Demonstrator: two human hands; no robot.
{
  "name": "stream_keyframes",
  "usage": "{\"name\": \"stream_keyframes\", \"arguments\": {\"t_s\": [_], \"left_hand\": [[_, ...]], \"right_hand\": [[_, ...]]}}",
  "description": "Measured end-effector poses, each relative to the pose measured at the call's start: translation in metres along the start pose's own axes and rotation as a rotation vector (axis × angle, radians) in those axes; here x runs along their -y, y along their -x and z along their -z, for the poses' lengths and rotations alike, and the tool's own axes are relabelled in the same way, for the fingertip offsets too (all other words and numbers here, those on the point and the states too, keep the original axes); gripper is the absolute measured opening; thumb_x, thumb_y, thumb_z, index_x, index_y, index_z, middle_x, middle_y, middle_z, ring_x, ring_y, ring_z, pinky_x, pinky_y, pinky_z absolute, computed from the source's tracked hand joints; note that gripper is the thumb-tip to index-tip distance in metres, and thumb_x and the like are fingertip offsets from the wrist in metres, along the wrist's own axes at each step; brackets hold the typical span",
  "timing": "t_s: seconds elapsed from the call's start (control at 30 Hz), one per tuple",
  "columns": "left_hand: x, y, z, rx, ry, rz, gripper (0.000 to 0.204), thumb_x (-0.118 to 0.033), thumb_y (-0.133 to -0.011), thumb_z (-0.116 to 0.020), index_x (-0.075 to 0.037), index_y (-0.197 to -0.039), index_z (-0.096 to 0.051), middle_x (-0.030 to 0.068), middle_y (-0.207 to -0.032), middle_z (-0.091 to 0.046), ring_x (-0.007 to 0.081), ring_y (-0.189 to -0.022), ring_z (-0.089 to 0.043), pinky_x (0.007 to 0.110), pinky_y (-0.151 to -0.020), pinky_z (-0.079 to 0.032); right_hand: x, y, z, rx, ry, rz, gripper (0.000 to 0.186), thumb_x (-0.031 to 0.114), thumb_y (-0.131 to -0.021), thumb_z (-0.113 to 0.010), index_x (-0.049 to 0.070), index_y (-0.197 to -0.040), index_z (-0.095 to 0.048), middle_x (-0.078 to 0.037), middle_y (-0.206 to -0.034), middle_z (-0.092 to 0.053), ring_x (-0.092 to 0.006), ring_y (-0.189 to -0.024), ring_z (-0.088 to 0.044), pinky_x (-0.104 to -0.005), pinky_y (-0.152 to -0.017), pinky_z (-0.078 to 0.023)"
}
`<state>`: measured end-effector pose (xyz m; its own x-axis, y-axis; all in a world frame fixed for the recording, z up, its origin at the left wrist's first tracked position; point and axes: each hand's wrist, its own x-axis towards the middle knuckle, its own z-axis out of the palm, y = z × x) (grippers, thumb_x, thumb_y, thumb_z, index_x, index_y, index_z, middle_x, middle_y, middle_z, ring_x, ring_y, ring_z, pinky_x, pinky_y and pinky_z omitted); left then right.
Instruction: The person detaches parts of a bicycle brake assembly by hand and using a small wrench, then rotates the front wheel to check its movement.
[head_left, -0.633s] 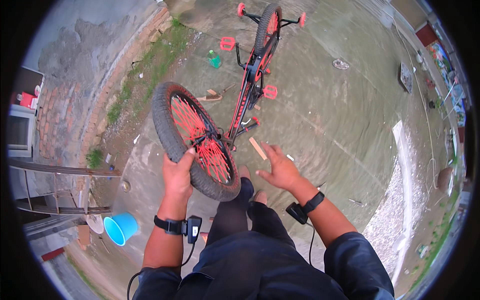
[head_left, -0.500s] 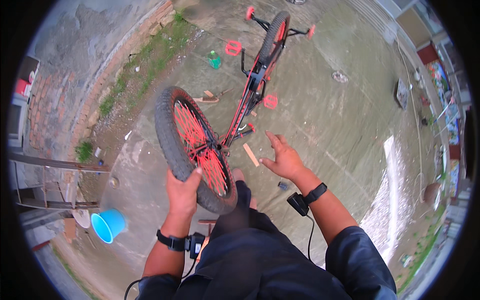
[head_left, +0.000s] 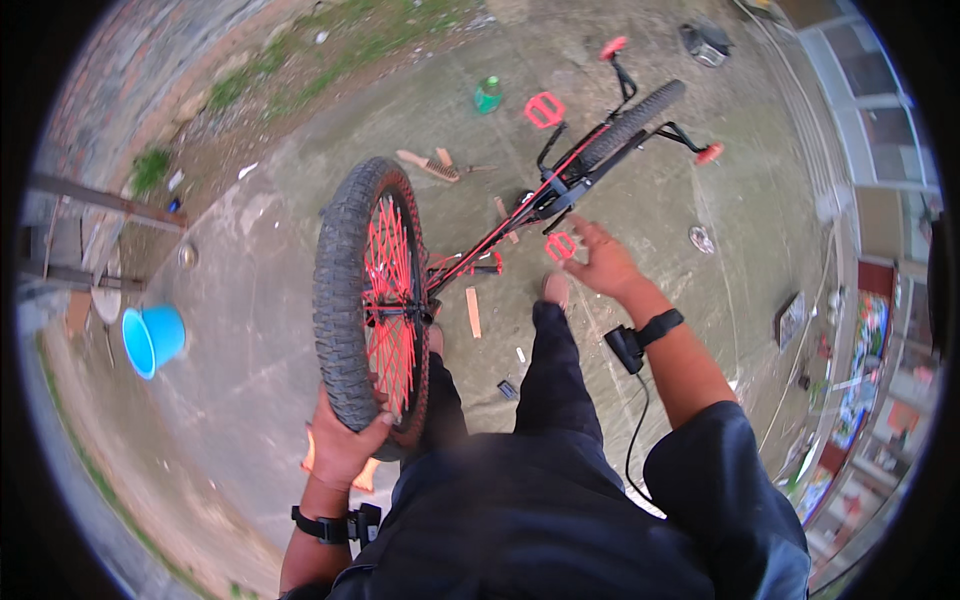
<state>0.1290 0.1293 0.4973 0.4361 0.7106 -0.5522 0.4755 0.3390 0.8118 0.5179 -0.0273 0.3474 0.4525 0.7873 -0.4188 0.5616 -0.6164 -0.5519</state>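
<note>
A small bicycle with a black frame (head_left: 560, 195) and red parts stretches across the ground in front of me. Its near tyre (head_left: 345, 285) is thick and knobbly, around red spokes (head_left: 388, 270). My left hand (head_left: 345, 440) grips this tyre at its near edge, thumb on the inner side. With fingers stretched out and apart, my right hand (head_left: 607, 265) is beside a red pedal (head_left: 560, 246); whether a fingertip touches the bicycle I cannot tell. The other red pedal (head_left: 545, 110) lies beyond the frame, and the far tyre (head_left: 635, 122) has a small side wheel (head_left: 709, 154) on a bracket.
A wooden-handled brush (head_left: 428, 165) and wood strip (head_left: 474, 312) lie on the concrete near the bicycle. Beyond them stands a green bottle (head_left: 488, 95). A blue bucket (head_left: 153, 340) is at the left. A small dark object (head_left: 507, 389) lies between my feet.
The bicycle has swung round, its far end now further right. My right hand has come close to the near pedal. My left hand still holds the tyre, now lower in view.
</note>
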Motion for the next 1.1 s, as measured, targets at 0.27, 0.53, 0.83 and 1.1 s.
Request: {"name": "stream_keyframes", "arguments": {"t_s": [0.27, 0.53, 0.83, 1.1], "left_hand": [[-0.036, 0.005, -0.032, -0.446, -0.322, 0.073, 0.052, -0.008, -0.072, -0.078, -0.001, -0.117, -0.054, 0.0029, -0.093, -0.065, 0.0119, -0.083, -0.059, 0.029, -0.081, -0.050], [-0.050, 0.003, -0.049, -0.629, -0.467, 0.254, 0.044, -0.009, -0.073, -0.076, -0.003, -0.112, -0.055, 0.0029, -0.090, -0.063, 0.0124, -0.082, -0.057, 0.028, -0.078, -0.048], [-0.049, 0.007, -0.048, -0.650, -0.486, 0.360, 0.051, -0.012, -0.069, -0.075, -0.002, -0.115, -0.054, 0.0060, -0.096, -0.063, 0.0145, -0.085, -0.056, 0.029, -0.081, -0.048], [-0.058, -0.009, -0.046, -0.666, -0.468, 0.446, 0.052, -0.011, -0.067, -0.075, -0.002, -0.114, -0.053, 0.0048, -0.096, -0.062, 0.0139, -0.087, -0.054, 0.030, -0.083, -0.047]], "right_hand": [[-0.073, -0.162, 0.061, 0.089, 0.132, 0.297, 0.083, 0.033, -0.075, -0.078, 0.005, -0.143, -0.040, -0.025, -0.129, -0.055, -0.0403, -0.120, -0.052, -0.0422, -0.101, -0.044], [-0.087, -0.287, 0.018, 0.034, -0.055, -0.034, 0.095, 0.039, -0.075, -0.078, -0.009, -0.142, -0.030, -0.023, -0.123, -0.058, -0.0319, -0.109, -0.060, -0.0378, -0.095, -0.047], [-0.115, -0.292, 0.004, 0.353, -0.843, -0.356, 0.034, 0.025, -0.092, -0.062, 0.007, -0.121, -0.058, -0.008, -0.103, -0.068, -0.0164, -0.096, -0.063, -0.0342, -0.086, -0.046], [-0.156, -0.307, 0.016, 0.745, -0.285, -0.075, 0.050, 0.036, -0.087, -0.070, 0.003, -0.124, -0.062, -0.009, -0.112, -0.068, -0.0193, -0.099, -0.064, -0.0331, -0.091, -0.048]]}}
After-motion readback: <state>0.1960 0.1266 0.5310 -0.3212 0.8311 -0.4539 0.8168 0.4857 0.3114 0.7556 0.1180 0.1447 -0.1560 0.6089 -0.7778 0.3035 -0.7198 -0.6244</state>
